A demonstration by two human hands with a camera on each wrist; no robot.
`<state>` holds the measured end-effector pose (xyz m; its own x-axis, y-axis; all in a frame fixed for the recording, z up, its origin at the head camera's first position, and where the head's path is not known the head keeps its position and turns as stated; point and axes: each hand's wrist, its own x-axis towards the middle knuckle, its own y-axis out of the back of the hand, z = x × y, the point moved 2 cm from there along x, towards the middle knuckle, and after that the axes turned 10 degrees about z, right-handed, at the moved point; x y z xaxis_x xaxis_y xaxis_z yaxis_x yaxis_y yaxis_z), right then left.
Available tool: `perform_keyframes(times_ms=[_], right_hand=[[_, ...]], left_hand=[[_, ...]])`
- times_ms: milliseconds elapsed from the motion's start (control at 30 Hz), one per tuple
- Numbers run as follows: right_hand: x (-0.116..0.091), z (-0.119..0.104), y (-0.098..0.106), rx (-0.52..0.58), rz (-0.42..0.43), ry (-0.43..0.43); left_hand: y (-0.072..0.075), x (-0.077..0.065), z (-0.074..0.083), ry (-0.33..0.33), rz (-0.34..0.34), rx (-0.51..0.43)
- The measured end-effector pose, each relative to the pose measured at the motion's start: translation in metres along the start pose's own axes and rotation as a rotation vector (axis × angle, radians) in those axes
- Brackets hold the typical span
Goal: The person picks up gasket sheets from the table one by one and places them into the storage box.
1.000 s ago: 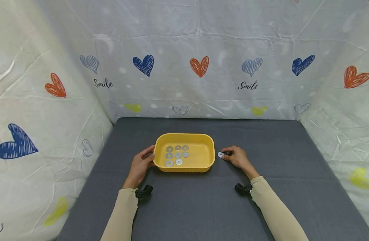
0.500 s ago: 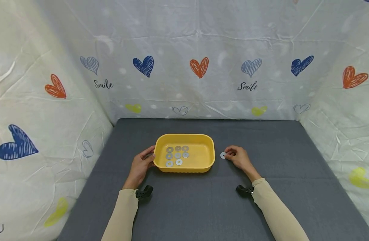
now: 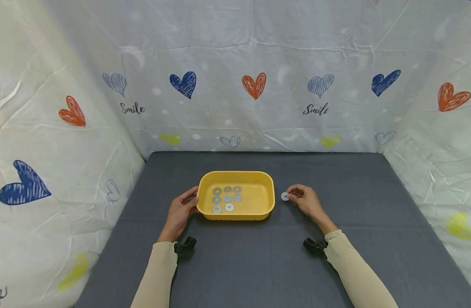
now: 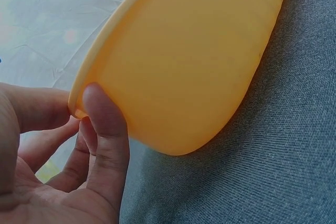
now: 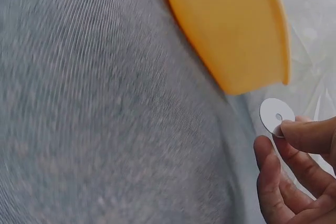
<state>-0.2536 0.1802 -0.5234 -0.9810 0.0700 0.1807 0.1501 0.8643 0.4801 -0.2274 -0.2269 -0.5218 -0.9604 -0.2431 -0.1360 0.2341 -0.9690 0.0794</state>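
A yellow plastic tray (image 3: pixel 258 194) stands on the cloth in the head view, with several flat metal washers (image 3: pixel 227 198) lying in loose rows in its left half. At its left end my left hand (image 3: pixel 178 216) pinches the rim; in the left wrist view the thumb (image 4: pixel 106 121) presses the tray's outer side wall. Just right of the tray, and apart from it, my right hand (image 3: pixel 307 203) holds one washer (image 3: pixel 284 196) between thumb and fingertips. The right wrist view shows that washer (image 5: pixel 272 115) with its centre hole, tilted, near the tray's end.
Dark grey cloth (image 3: pixel 243 265) covers the table. White fabric with printed hearts (image 3: pixel 228 55) hangs behind it and at both sides. A black strap device sits on each wrist, the right one (image 3: pixel 315 245) below the right hand.
My right hand, still pinching the washer, has shifted slightly right, away from the tray. The left hand and the tray stay where they were.
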Motion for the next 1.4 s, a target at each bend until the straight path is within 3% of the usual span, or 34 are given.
perform_keyframes(times_ms=[833, 1400], right_hand=[[-0.004, -0.048, -0.007, 0.284, -0.026, -0.08], [0.006, -0.08, -0.024, 0.361, -0.09, -0.088]], left_hand=[[0.0, 0.001, -0.002, -0.003, 0.0, -0.006], [0.001, 0.0, -0.002, -0.003, -0.005, 0.0]])
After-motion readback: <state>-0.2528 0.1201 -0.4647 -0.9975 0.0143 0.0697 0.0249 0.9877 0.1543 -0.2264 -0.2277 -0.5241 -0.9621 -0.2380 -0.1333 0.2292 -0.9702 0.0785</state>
